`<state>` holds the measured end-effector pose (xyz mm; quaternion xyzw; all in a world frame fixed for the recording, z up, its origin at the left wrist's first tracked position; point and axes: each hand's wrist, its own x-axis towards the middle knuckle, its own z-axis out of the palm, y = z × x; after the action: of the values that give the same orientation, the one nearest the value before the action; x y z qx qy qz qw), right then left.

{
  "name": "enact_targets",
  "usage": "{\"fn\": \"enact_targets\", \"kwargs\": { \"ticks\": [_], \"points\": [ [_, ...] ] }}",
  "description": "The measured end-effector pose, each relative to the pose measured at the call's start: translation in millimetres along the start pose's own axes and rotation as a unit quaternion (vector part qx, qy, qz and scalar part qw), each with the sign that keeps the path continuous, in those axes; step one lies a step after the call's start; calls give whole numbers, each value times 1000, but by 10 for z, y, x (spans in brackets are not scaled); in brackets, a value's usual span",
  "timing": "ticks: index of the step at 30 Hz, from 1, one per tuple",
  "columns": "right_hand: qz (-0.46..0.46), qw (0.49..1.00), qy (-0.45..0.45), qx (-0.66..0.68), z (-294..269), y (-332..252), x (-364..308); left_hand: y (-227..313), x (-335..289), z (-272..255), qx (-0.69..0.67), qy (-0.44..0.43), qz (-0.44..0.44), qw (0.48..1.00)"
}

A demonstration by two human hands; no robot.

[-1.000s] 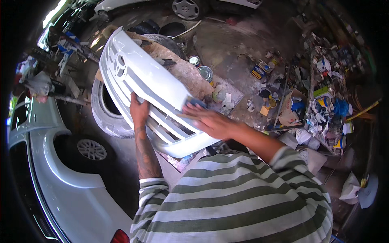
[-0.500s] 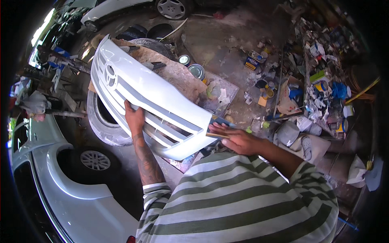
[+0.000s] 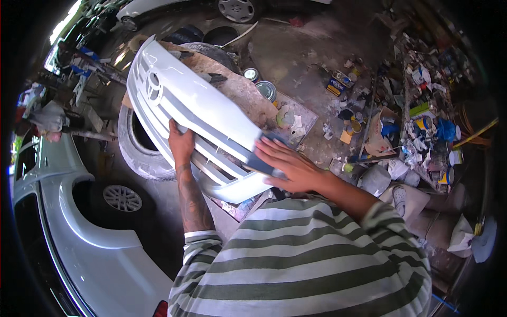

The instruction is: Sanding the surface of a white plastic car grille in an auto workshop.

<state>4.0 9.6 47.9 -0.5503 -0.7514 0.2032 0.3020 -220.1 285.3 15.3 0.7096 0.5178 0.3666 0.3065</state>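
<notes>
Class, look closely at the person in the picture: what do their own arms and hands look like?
The left hand and right hand wear no gloves. Dark tattoo markings cover the left forearm, their design too small to make out; none show on the right forearm. Both sleeves have pale and grey-green stripes and leave the forearms largely bare.

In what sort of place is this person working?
Probably a vehicle repair or body workshop: a white grille sits detached from any car, a loose tyre is close to it, and a pale car stands at the left.
</notes>
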Motion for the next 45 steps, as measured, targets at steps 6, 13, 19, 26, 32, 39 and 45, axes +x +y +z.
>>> {"fn": "enact_targets", "kwargs": {
  "ticks": [6,13,19,26,32,39,45],
  "points": [
    [19,995,18,-94,181,-54,-110,-93,5,-4,13,-2,-9,1000],
    [2,997,49,-60,66,140,486,48,3,37,-16,-18,-31,999],
    [43,995,-3,-92,192,-12,169,-173,15,-4,-14,20,-7,1000],
    [22,988,63,-136,220,185,968,82,17,-8,7,-26,-31,999],
    [-16,988,78,-136,248,171,1069,-1,-12,-5,-5,5,-2,1000],
    [-18,988,26,-151,235,-58,516,-109,-15,-45,-21,3,-32,999],
    [-15,991,78,-112,98,22,568,40,9,20,13,11,-7,1000]
  ]
}}
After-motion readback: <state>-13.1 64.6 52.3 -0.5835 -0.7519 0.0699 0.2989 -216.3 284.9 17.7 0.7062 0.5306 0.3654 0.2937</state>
